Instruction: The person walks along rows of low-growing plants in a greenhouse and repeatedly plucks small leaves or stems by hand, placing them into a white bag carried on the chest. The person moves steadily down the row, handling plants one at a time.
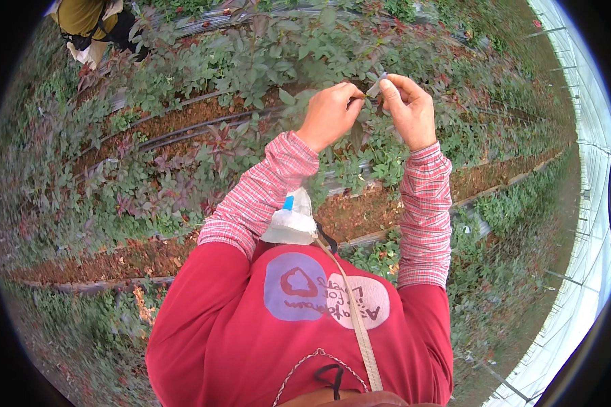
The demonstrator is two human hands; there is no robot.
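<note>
Beyond the white pouch (292,224), the right hand (413,114) pinches a pale strip (376,86) between thumb and fingers; the left hand (328,114) has fingertips pressed together beside its end, exact hold unclear.

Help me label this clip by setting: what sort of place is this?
Most likely a greenhouse or similar covered growing area. Leafy plants grow in long rows, dark hoses run along the brown soil, and a pale, ribbed wall curves along the right side.
</note>
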